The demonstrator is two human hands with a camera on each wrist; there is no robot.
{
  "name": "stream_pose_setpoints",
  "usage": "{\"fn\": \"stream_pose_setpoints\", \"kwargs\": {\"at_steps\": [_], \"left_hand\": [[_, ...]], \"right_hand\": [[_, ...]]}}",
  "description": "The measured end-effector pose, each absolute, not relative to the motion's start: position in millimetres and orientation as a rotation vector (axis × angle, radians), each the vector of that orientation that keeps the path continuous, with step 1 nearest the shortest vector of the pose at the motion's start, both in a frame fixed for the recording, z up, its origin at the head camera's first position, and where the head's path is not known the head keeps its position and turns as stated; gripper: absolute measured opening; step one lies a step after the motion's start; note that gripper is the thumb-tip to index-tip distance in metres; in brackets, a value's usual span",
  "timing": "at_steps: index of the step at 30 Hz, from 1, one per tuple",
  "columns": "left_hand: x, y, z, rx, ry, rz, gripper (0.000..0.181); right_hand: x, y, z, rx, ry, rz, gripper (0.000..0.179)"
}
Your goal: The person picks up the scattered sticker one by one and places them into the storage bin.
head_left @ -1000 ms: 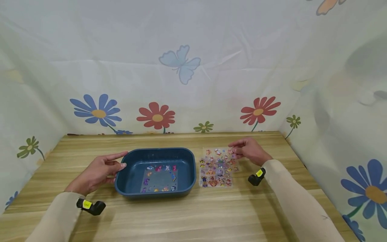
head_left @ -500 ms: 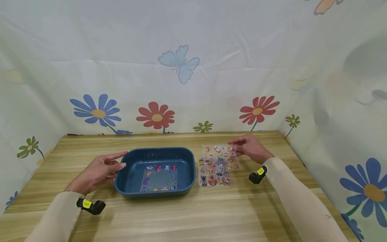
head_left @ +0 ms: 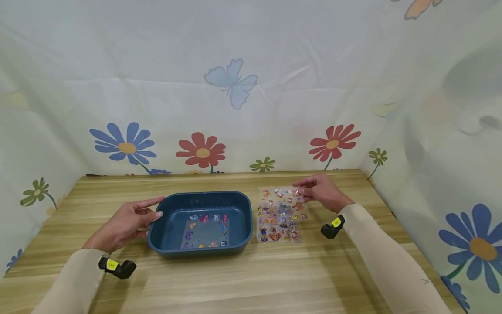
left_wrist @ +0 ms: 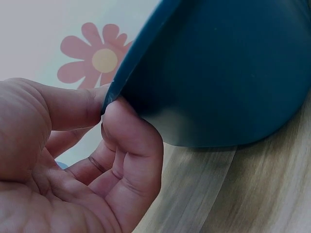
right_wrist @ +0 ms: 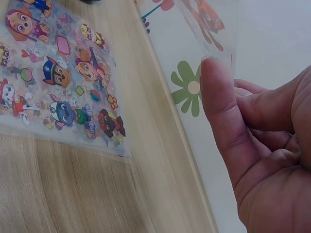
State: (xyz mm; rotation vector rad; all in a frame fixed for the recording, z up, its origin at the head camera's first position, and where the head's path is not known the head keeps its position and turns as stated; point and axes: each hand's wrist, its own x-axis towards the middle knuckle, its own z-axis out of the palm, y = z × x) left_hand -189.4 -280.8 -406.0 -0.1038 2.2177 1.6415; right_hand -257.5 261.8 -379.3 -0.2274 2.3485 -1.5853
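A dark blue rectangular basin stands on the table, left of the middle. My left hand pinches its left rim between thumb and bent finger, as the left wrist view shows close up. Inside the basin lies a clear sticker sheet with small cartoon ponies along its border. To the right, my right hand pinches the upper right corner of another clear sticker sheet, which overlaps the stack in the head view. Below it lie stacked sticker sheets printed with cartoon puppies.
The wooden table ends at the back against a white curtain with printed flowers and a butterfly. The same cloth hangs at both sides. A small black camera sits on each wrist.
My right hand has risen slightly and shifted a little left, drawing the held sticker sheet up and left over the stack. The left hand keeps its grip on the basin.
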Motion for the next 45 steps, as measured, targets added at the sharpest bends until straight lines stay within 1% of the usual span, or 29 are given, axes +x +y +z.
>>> {"fn": "stream_pose_setpoints", "kwargs": {"at_steps": [18, 45], "left_hand": [[-188.1, -279.1, -403.7, -0.119, 2.221, 1.635, 0.073], [-186.1, -276.9, -400.6, -0.126, 2.221, 1.634, 0.071]], "right_hand": [[-256.3, 252.7, -380.7, -0.254, 2.329, -1.596, 0.033], [-246.5, 220.5, -379.5, -0.289, 2.272, -1.681, 0.032]]}}
